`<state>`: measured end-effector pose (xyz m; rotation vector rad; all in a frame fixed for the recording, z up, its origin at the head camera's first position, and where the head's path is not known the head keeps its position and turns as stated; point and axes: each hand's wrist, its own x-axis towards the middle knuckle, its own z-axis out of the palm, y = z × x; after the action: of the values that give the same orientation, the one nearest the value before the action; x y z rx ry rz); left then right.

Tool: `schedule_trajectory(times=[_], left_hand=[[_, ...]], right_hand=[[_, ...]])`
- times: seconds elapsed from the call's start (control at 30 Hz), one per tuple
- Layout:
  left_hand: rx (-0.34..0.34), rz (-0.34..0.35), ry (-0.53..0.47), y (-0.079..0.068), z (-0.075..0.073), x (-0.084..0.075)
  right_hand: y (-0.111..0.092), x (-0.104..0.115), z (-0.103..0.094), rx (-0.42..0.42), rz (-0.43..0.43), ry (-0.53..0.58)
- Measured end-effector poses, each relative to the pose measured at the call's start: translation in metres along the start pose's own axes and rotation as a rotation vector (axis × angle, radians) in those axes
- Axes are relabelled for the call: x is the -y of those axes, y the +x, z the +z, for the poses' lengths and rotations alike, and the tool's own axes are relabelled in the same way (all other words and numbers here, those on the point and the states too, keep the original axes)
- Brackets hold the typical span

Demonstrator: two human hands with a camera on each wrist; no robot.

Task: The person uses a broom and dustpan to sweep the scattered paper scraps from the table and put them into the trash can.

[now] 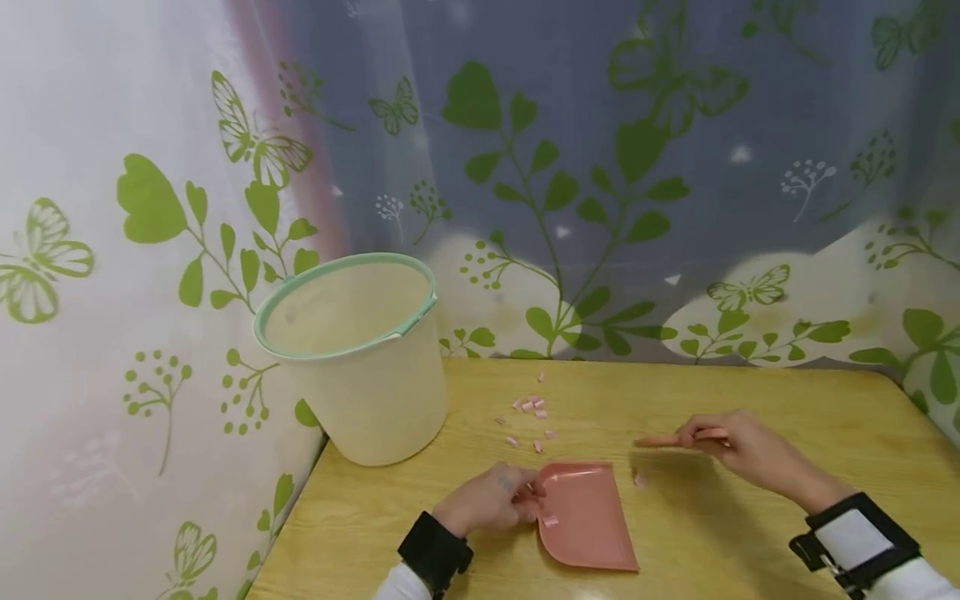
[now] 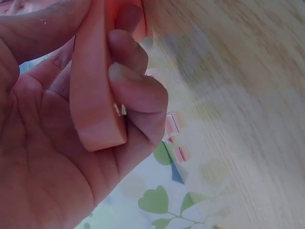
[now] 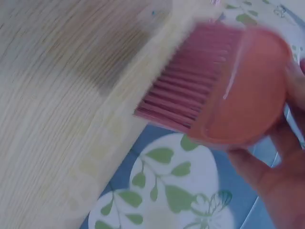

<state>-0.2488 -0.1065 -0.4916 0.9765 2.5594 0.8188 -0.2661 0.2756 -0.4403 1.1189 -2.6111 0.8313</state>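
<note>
A coral dustpan [image 1: 585, 517] lies on the wooden table, its straight edge facing right. My left hand [image 1: 495, 497] grips its handle [image 2: 93, 90], fingers curled round it in the left wrist view. One pale pink scrap [image 1: 551, 522] sits in the pan. My right hand [image 1: 750, 450] holds a small coral brush [image 3: 245, 86] with reddish bristles [image 3: 186, 76], raised above the table to the right of the dustpan. Another pink scrap [image 1: 639, 481] lies between pan and brush. Several more scraps [image 1: 529, 405] are scattered on the table beyond the dustpan.
A translucent bucket [image 1: 375, 400] with a mint-green rim stands at the table's back left corner. Patterned curtains [image 1: 525, 208] with leaves and butterflies hang behind and left of the wooden table [image 1: 750, 392].
</note>
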Motion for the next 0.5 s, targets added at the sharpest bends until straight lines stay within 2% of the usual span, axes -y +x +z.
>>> schedule_trajectory(times=[0.1, 0.23, 0.4, 0.5], left_hand=[[-0.018, -0.016, 0.004, 0.001, -0.003, 0.001], [-0.018, -0.034, -0.005, 0.004, -0.006, -0.001], [-0.006, -0.063, -0.028, 0.005, -0.006, -0.002], [-0.009, -0.067, 0.003, 0.004, -0.006, -0.002]], right_hand=[[-0.003, -0.001, 0.000, -0.112, 0.080, -0.154], [-0.010, -0.006, 0.012, -0.199, 0.093, -0.275], [-0.015, 0.004, 0.036, -0.308, 0.091, -0.205], [-0.010, 0.017, 0.050, -0.320, 0.093, -0.126]])
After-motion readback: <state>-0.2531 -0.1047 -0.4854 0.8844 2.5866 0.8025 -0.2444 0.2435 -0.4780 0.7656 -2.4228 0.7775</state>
